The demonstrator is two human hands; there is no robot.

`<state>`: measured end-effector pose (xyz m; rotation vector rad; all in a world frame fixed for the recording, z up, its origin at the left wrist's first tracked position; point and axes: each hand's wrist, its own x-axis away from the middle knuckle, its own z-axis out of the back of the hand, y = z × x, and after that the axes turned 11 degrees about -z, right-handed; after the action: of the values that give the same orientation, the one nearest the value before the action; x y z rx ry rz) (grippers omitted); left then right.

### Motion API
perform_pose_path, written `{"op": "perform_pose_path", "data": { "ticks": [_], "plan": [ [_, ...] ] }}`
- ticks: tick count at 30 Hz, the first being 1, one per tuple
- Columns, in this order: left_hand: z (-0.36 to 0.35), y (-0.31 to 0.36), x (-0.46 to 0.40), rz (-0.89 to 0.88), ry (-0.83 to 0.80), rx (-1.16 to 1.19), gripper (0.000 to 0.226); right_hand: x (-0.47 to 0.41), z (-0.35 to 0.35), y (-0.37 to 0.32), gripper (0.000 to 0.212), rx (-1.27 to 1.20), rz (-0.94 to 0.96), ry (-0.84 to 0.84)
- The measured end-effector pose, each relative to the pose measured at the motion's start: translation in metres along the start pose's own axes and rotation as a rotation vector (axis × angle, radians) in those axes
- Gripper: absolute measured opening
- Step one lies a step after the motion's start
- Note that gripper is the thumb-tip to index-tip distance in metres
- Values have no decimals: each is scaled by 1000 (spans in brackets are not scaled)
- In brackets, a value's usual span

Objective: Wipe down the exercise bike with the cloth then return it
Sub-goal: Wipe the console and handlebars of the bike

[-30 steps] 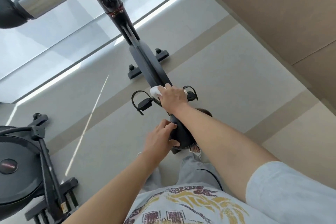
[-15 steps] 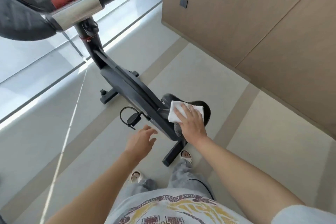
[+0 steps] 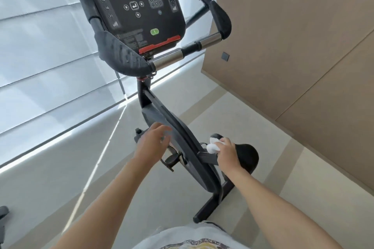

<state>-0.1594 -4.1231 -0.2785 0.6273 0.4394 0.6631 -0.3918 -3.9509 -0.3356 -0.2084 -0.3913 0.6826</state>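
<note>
Your right hand [image 3: 227, 152] reaches down over the front of the black seat [image 3: 245, 152] of the exercise bike [image 3: 182, 137], fingers curled around the bunched white cloth [image 3: 213, 146] and pressing it there. Your left hand [image 3: 151, 140] hovers beside the bike's frame, arm stretched forward, fingers loosely spread and holding nothing, above the pedal [image 3: 171, 160].

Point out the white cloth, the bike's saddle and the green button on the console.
white cloth [image 3: 213, 146]: head view, on the bunched part showing beyond the fingers.
saddle [image 3: 248, 152]: head view, on its black top.
green button [image 3: 154, 31]: head view, on its centre.
</note>
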Motion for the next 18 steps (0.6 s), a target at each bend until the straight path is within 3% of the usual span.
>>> {"op": "perform_pose_path", "data": {
  "ticks": [9,18],
  "plan": [
    [93,20,-50,-160,300,-28,23,-31,61,-119,38,-320,315,183],
    [135,15,-69,-56,539,-29,26,-35,147,-227,37,-520,699,301]
  ]
}}
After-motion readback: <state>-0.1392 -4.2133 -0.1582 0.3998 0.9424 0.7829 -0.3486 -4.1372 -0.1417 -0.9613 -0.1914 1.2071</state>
